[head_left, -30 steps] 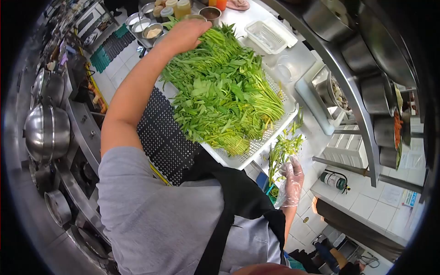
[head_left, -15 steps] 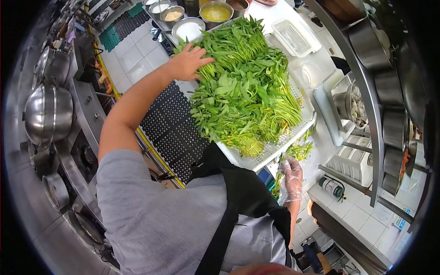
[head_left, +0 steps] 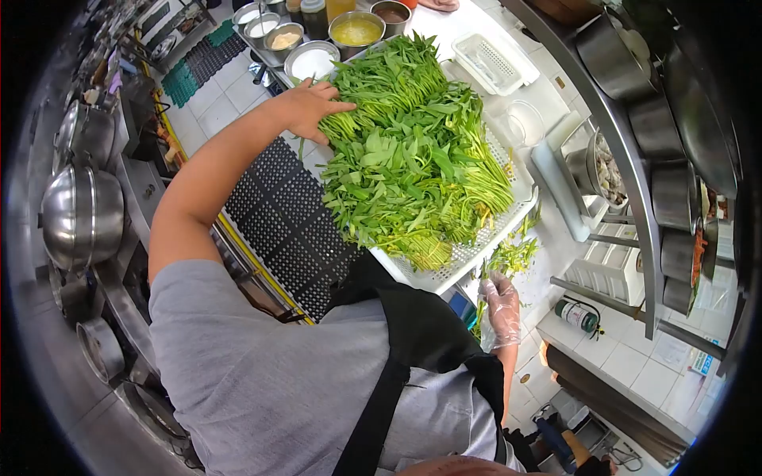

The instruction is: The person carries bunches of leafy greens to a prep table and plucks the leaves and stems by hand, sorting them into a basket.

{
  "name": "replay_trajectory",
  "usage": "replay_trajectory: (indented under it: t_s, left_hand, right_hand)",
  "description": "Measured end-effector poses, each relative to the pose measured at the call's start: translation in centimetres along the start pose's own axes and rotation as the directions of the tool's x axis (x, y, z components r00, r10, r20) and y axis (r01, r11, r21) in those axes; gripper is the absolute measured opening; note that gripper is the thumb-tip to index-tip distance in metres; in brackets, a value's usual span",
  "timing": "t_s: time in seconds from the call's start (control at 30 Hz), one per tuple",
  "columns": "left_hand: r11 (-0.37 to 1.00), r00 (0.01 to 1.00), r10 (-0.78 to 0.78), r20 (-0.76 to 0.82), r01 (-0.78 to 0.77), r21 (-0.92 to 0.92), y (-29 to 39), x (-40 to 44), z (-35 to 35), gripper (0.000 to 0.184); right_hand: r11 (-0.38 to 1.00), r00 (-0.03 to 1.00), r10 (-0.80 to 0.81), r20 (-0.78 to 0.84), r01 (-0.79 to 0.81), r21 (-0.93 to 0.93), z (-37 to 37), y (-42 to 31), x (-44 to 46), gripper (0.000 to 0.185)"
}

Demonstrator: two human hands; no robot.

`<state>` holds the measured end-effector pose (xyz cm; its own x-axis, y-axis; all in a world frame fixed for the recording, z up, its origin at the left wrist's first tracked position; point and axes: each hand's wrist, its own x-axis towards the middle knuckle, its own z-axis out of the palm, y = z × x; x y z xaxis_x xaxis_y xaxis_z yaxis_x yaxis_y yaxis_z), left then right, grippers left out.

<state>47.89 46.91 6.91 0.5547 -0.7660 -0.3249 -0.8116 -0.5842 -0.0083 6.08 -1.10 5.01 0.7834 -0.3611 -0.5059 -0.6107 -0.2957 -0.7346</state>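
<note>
Bundled leafy green vegetables with long stems [head_left: 413,151] are heaped in a white perforated tray [head_left: 444,279]. My left hand [head_left: 312,109] is bare and lies on the far left edge of the heap. Its fingers are spread over the leaves and stems, not closed round them. My right hand [head_left: 502,308], in a clear plastic glove, is low beside the tray's near right corner. Its fingers are curled together by loose leaf and stem scraps [head_left: 514,255]; what they hold, if anything, is hidden.
Metal bowls of sauces and powder [head_left: 356,32] stand beyond the greens. A white basket [head_left: 494,63] lies at the back right. A steel shelf with pots [head_left: 675,194] overhangs the right side. A stove with a domed pan [head_left: 82,208] is left, beyond a black floor mat [head_left: 278,210].
The whole view has shifted slightly, moving the tray and greens a little left in the picture. My left hand stays at the heap's edge. The right hand has moved only slightly.
</note>
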Motion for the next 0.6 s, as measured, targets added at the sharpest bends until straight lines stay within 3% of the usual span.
replay_trajectory:
  t_s: [0.07, 0.13, 0.17, 0.27, 0.37, 0.4, 0.5, 0.6]
  left_hand:
    - [0.999, 0.998, 0.014, -0.063, -0.012, 0.041, 0.1, -0.2, -0.4, 0.087]
    - [0.983, 0.997, 0.064, -0.039, -0.056, 0.177, 1.0, -0.3, -1.6, 0.062]
    - [0.982, 0.997, 0.066, -0.034, -0.059, 0.179, 0.9, 0.2, -0.5, 0.062]
    - [0.942, 0.993, 0.109, -0.039, -0.091, 0.324, 0.5, 3.0, 4.2, 0.026]
    - [0.943, 0.994, 0.081, 0.077, -0.101, 0.317, -0.1, 5.6, 5.7, 0.022]
    - [0.99, 0.998, -0.045, 0.039, 0.039, 0.139, 0.3, 5.5, 5.3, 0.025]
    - [0.999, 0.997, 0.034, 0.064, -0.034, 0.004, -0.8, 4.7, 4.5, 0.037]
    - [0.997, 0.999, 0.05, 0.023, -0.048, -0.056, -0.2, 2.2, 0.5, 0.052]
  right_hand:
    - [1.0, 1.0, 0.016, -0.007, -0.016, 0.016, -0.1, 1.0, -0.6, 0.041]
    - [0.998, 0.999, 0.043, -0.024, -0.043, 0.039, -0.1, 1.7, -1.1, 0.039]
    - [0.998, 0.999, 0.046, -0.022, -0.045, 0.044, 0.0, 1.9, -1.2, 0.039]
    - [0.998, 0.997, 0.067, -0.025, -0.067, 0.005, 0.4, 2.3, -1.4, 0.038]
    - [0.997, 0.993, 0.07, -0.092, -0.068, 0.025, 0.9, 1.9, -1.3, 0.038]
    - [0.996, 0.992, 0.079, -0.102, -0.075, 0.041, 0.8, 2.2, -1.0, 0.037]
    - [0.989, 0.989, 0.058, -0.136, -0.038, 0.144, 0.8, 2.4, -1.1, 0.036]
    - [0.996, 0.988, 0.019, -0.156, -0.005, 0.093, 0.0, 2.1, -1.7, 0.035]
